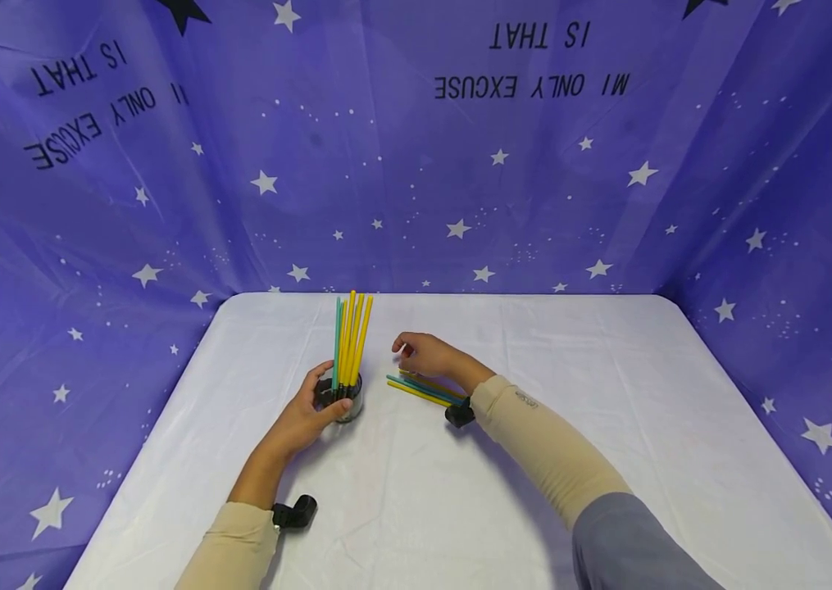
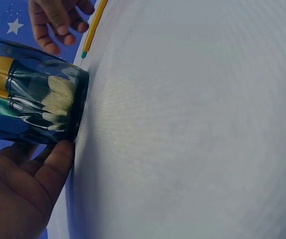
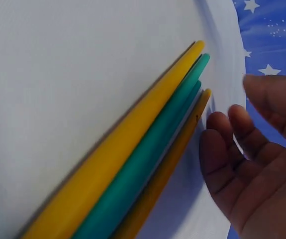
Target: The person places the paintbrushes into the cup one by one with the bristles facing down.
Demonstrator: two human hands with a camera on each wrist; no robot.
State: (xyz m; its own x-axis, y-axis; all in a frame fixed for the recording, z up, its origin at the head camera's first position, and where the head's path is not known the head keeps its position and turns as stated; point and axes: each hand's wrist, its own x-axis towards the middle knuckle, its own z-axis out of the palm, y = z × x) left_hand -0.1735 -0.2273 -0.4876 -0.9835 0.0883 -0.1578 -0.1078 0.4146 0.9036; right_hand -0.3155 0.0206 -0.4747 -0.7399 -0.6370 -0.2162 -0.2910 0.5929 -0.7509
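So, nearest in my head view, a beige sleeve point(image 1: 227, 545) sits at the bottom left, with a black wrist camera point(image 1: 297, 514) beside it. Beyond that, left of centre, I see the left hand point(image 1: 310, 416) clamped round a see-through glass point(image 2: 38, 67). Brushes point(image 1: 352, 352) with yellow and green handles stand in the glass; my left wrist view shows their pale bristles point(image 2: 59, 102) at the bottom, through its wall. Near the middle of the frame, yellow and green sticks point(image 3: 143, 144) lie side by side on the white desk point(image 1: 416, 492). The right hand point(image 1: 430, 355) is just beside their tips, its fingers loosely bent and apart from the thumb. Farthest off, across the top, hangs a purple cloth point(image 1: 386, 180) with white stars and upside-down black lettering point(image 1: 531, 86).
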